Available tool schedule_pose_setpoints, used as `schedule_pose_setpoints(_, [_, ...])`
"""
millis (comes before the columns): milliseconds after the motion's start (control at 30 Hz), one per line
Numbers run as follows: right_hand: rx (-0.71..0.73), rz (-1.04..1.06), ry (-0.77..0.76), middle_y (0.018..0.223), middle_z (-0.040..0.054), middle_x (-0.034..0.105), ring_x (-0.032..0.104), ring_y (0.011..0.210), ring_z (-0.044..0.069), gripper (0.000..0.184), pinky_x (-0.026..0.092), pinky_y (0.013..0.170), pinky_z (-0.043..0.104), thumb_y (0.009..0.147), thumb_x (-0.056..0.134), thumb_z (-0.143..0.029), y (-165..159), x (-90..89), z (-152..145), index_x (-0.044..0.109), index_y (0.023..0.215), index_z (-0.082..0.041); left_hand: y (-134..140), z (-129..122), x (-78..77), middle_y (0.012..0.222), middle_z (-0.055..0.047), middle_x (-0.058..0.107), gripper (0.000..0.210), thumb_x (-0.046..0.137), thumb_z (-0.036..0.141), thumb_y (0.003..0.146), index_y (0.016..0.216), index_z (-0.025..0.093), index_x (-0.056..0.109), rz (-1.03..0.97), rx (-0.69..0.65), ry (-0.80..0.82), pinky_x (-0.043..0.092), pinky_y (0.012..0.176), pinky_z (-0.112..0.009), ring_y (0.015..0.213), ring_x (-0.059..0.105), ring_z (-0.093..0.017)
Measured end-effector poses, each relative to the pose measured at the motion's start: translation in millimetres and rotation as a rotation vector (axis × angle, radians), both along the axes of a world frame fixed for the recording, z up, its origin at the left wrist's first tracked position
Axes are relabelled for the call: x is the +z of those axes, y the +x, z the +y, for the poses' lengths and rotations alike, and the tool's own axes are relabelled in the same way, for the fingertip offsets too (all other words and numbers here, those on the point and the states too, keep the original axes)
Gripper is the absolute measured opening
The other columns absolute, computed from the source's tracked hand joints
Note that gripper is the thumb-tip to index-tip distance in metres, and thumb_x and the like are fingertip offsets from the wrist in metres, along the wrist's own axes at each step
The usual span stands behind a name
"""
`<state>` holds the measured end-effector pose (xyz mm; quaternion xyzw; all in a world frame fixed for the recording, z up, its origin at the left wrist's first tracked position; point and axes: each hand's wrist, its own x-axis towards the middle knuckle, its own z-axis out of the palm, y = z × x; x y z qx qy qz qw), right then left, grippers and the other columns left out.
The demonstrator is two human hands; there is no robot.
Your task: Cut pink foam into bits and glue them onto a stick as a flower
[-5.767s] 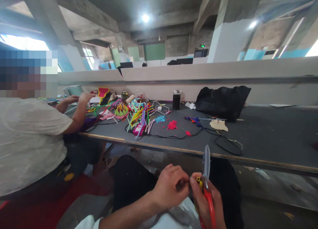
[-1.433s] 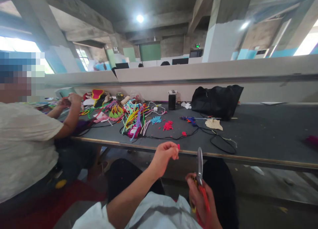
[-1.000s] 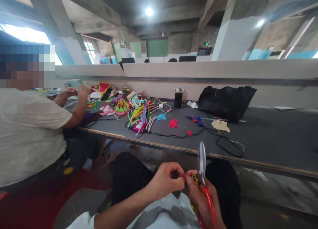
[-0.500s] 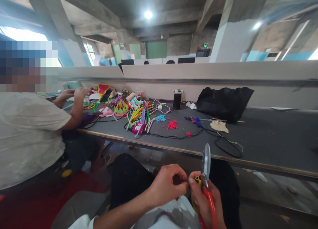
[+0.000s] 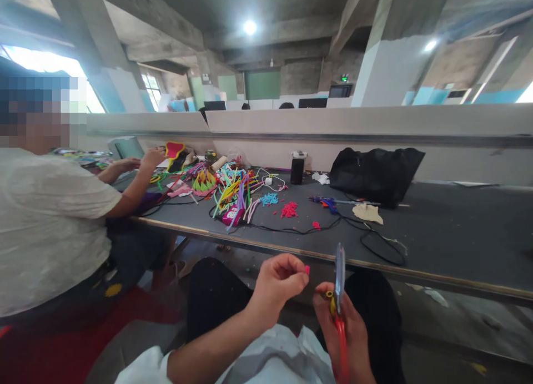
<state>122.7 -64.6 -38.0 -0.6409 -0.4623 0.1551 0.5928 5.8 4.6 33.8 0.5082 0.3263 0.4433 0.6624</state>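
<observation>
Above my lap, my left hand (image 5: 275, 291) pinches a small pink piece (image 5: 307, 269) between thumb and fingertips. To its right, my right hand (image 5: 353, 335) is closed around a pair of scissors (image 5: 341, 339) with red handles; the blades point up and look closed. A thin yellow piece with a looped end (image 5: 330, 294) shows beside the blades in the same hand; its kind is unclear. On the table lie a pile of small red pieces (image 5: 289, 209) and a pile of small blue pieces (image 5: 269, 199).
A grey table (image 5: 449, 234) spans the view, with a black bag (image 5: 375, 176) at the back. Fuzzy coloured stems (image 5: 235, 190), a blue glue gun (image 5: 330, 205) and a black cable (image 5: 291, 230) lie on it. A co-worker (image 5: 54, 217) sits at the left, hands over the table.
My left hand has moved up and away from my right hand, and the pink piece now shows in its fingertips. The scissors have turned slightly, and the co-worker's hands have shifted.
</observation>
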Motion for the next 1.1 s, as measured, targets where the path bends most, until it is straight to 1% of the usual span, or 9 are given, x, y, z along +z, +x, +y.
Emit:
schedule_pose_setpoints(100, [0.106, -0.241, -0.016, 0.069, -0.0004, 0.067, 0.059, 0.05, 0.011, 0.028, 0.048, 0.05, 0.019, 0.084, 0.056, -0.048, 4, -12.2, 0, 0.06, 0.089, -0.021, 3, 1, 7.8, 0.06, 0.002, 0.056, 0.014, 0.073, 0.02, 0.062, 0.066, 0.013, 0.062, -0.134, 0.027, -0.04, 0.031, 0.052, -0.02, 0.053, 0.041, -0.006])
schedule_pose_setpoints(233, [0.138, -0.397, -0.024, 0.067, -0.0019, 0.067, 0.062, 0.052, 0.012, 0.024, 0.047, 0.05, 0.02, 0.087, 0.054, -0.046, 3, -23.2, 0, 0.059, 0.09, -0.022, 7, -2, 8.3, 0.058, 0.003, 0.054, 0.014, 0.075, 0.021, 0.066, 0.068, 0.013, 0.064, -0.202, 0.038, -0.051, 0.031, 0.052, -0.02, 0.052, 0.04, -0.006])
schedule_pose_setpoints(367, [0.126, -0.445, -0.032, 0.066, -0.0024, 0.067, 0.063, 0.053, 0.012, 0.024, 0.047, 0.05, 0.02, 0.088, 0.052, -0.046, 0, -27.9, 0, 0.059, 0.09, -0.022, 8, -3, 9.4, 0.058, 0.003, 0.054, 0.014, 0.075, 0.02, 0.067, 0.066, 0.013, 0.064, -0.207, 0.025, -0.036, 0.032, 0.052, -0.019, 0.052, 0.04, -0.006])
schedule_pose_setpoints(567, [0.081, -0.474, -0.006, 0.064, -0.0016, 0.067, 0.063, 0.051, 0.012, 0.026, 0.047, 0.051, 0.02, 0.09, 0.05, -0.046, 1, -34.1, 0, 0.06, 0.088, -0.022, 8, -3, 10.2, 0.057, 0.003, 0.054, 0.014, 0.076, 0.02, 0.064, 0.066, 0.013, 0.064, -0.201, 0.028, -0.053, 0.031, 0.051, -0.018, 0.051, 0.039, -0.005])
schedule_pose_setpoints(767, [0.057, -0.515, -0.039, 0.056, -0.003, 0.064, 0.06, 0.043, 0.011, 0.031, 0.042, 0.045, 0.018, 0.092, 0.045, -0.046, 3, -35.9, -2, 0.061, 0.079, -0.023, 8, -4, 8.5, 0.058, 0.003, 0.055, 0.012, 0.074, 0.018, 0.062, 0.065, 0.013, 0.064, -0.18, 0.04, -0.056, 0.031, 0.051, -0.018, 0.052, 0.04, -0.005])
schedule_pose_setpoints(867, [0.042, -0.507, -0.062, 0.056, -0.002, 0.066, 0.06, 0.042, 0.011, 0.035, 0.04, 0.043, 0.019, 0.091, 0.044, -0.049, 4, -40.1, -1, 0.062, 0.076, -0.023, 8, -4, 7.9, 0.058, 0.003, 0.055, 0.012, 0.074, 0.017, 0.061, 0.065, 0.013, 0.063, -0.157, 0.045, -0.066, 0.031, 0.051, -0.019, 0.051, 0.039, -0.005])
schedule_pose_setpoints(967, [0.072, -0.406, -0.132, 0.055, -0.0011, 0.065, 0.059, 0.041, 0.012, 0.038, 0.04, 0.042, 0.019, 0.089, 0.045, -0.052, 3, -39.6, 0, 0.062, 0.074, -0.023, 7, -3, 7.6, 0.057, 0.002, 0.055, 0.013, 0.074, 0.018, 0.061, 0.064, 0.013, 0.063, -0.138, 0.042, -0.068, 0.031, 0.051, -0.019, 0.052, 0.04, -0.006])
schedule_pose_setpoints(1033, [0.097, -0.282, -0.17, 0.055, -0.0004, 0.063, 0.057, 0.043, 0.012, 0.04, 0.042, 0.044, 0.019, 0.088, 0.045, -0.054, 2, -33.3, 0, 0.062, 0.073, -0.022, 6, -2, 7.6, 0.057, 0.002, 0.055, 0.013, 0.073, 0.019, 0.061, 0.064, 0.013, 0.062, -0.132, 0.03, -0.072, 0.031, 0.051, -0.019, 0.052, 0.04, -0.006])
schedule_pose_setpoints(1100, [0.111, -0.137, -0.163, 0.056, 0.0, 0.061, 0.056, 0.045, 0.012, 0.041, 0.043, 0.045, 0.019, 0.087, 0.047, -0.056, 0, -23.0, -1, 0.062, 0.073, -0.02, 5, 0, 7.0, 0.057, 0.002, 0.055, 0.012, 0.072, 0.019, 0.061, 0.064, 0.013, 0.063, -0.122, 0.001, -0.082, 0.03, 0.051, -0.019, 0.051, 0.04, -0.006])
